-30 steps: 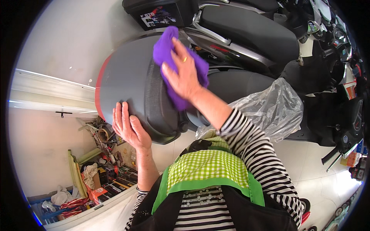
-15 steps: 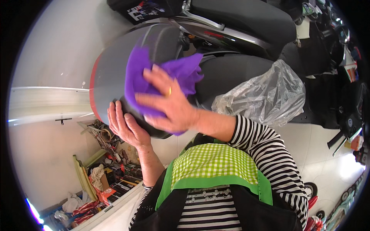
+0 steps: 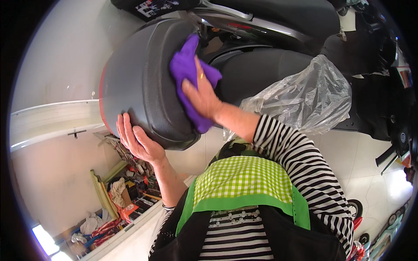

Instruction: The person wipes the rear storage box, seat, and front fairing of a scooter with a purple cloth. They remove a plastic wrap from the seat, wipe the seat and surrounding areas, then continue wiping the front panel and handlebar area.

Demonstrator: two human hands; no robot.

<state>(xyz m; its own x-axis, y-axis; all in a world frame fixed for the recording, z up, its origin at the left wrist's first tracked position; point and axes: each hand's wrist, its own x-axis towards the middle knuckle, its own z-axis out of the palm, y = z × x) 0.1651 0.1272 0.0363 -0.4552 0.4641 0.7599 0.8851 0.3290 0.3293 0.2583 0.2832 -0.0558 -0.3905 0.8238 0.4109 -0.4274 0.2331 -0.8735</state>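
Box [image 3: 139, 78]: dark, rounded, red-edged at its nine o'clock side; it sits at ten o'clock in the view, just beyond the nine o'clock end of the scooter seat [image 3: 265, 69].
Wiping: judged to be the step in hand, with the purple cloth [image 3: 183, 67] against the box's three o'clock face, the one turned to the seat.
Next stroke: would seem to call for light, even pressure along that face, the cloth kept bunched under the palm and the box braced from the other side.
Right hand [image 3: 202, 98]: laid over the cloth, slightly blurred, pointing toward eleven o'clock; its forearm slants in from about four o'clock, the elbow bent outward.
Right fingers: thumb and a ringed finger stand apart over the cloth; the others are hidden, so I cannot tell whether they pinch it.
Left hand [image 3: 141, 142]: rests on the box's seven o'clock side, apparently steadying it, wrist below and forearm rising from seven o'clock.
Left fingers: straight, close together, pointing toward eleven o'clock; the thumb lies a little apart, and nothing is pinched.
Clear plastic [image 3: 302, 100]: crumpled over the seat at two o'clock, apart from the cloth.
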